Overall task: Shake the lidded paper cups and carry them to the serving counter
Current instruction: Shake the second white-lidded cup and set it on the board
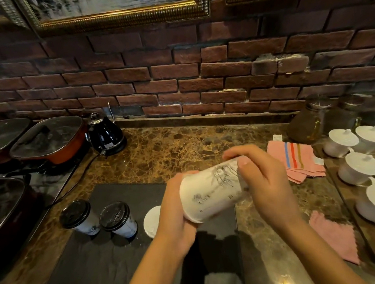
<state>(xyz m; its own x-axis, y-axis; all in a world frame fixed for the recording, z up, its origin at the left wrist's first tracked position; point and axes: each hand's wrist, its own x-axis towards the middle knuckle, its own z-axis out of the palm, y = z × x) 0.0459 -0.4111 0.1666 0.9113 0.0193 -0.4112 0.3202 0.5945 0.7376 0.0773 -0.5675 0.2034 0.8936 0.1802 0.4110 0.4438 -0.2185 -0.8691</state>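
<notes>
Marble counter (182,146) below brick wall (177,76); both hands' grip, left (176,213) and right (262,181), holds tilted paper cup (210,191).

a single head-worn wide-angle view looks forward and steeply down from close above the brown marbled stone counter (182,146), facing the dark red brick wall (177,76) behind it. the person's forearms enter from the bottom edge. straight lines bow toward the picture's edges. gilt picture frames (115,16) cross the top.
</notes>
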